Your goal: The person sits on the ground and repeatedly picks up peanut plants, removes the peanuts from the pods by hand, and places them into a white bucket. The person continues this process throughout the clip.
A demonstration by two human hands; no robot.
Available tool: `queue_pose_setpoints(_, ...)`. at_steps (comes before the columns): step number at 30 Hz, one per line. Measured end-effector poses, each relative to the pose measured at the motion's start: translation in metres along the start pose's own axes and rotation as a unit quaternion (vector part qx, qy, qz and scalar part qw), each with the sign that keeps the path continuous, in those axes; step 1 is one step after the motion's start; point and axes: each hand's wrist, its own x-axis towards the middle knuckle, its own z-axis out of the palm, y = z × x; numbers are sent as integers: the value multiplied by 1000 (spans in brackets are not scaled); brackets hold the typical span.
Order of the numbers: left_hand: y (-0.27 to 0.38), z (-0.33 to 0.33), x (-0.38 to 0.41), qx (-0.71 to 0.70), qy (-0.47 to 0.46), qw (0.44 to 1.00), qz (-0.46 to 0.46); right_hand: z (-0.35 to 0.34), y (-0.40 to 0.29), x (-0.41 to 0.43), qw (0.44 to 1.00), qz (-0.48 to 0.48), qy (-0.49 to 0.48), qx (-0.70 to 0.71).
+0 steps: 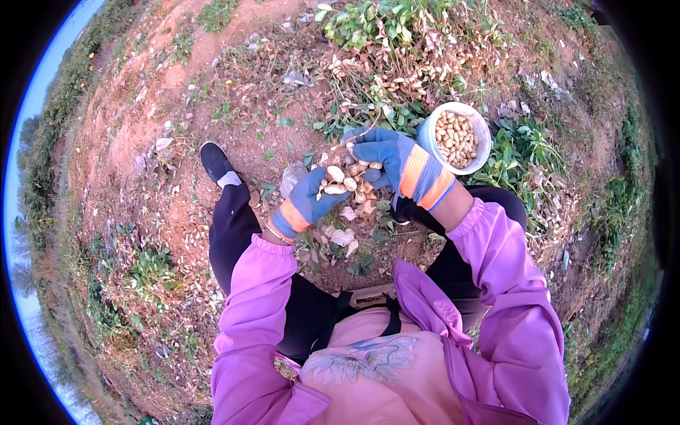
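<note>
My left hand [313,201], in a blue work glove with an orange-striped cuff, holds a cluster of unshelled peanuts [346,180]. From the other side my right hand [390,159], gloved the same way, grips thin stems and roots above that cluster. Some pods lie between the two hands, and the fingertips of my right hand are partly hidden behind them. Just beyond my right wrist stands a white plastic bucket [482,130] holding many loose peanuts [456,139].
Uprooted peanut plants [393,79] with pods and leaves are heaped ahead. Green leafy plants [523,151] lie right of the bucket. My shoe [215,161] rests on reddish soil [255,117] at the left. Dry leaves [342,237] are scattered between my legs.
</note>
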Motion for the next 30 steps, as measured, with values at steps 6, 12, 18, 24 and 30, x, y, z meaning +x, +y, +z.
queue_pose_setpoints(6,-5,-1,0,11,-15,1000,-4,-4,0,0,997,-45,-39,-44)
queue_pose_setpoints(12,-2,3,3,-60,-9,997,-43,-9,13,19,951,-153,24,-266)
queue_pose_setpoints(18,4,0,3,-55,11,995,-86,-13,28,24,962,-165,-74,-206)
queue_pose_setpoints(24,-2,0,6,-10,46,995,-85,-14,27,18,906,-225,-68,-352)
queue_pose_setpoints(30,-2,1,7,13,40,994,-97,-13,27,10,786,-309,19,-535)
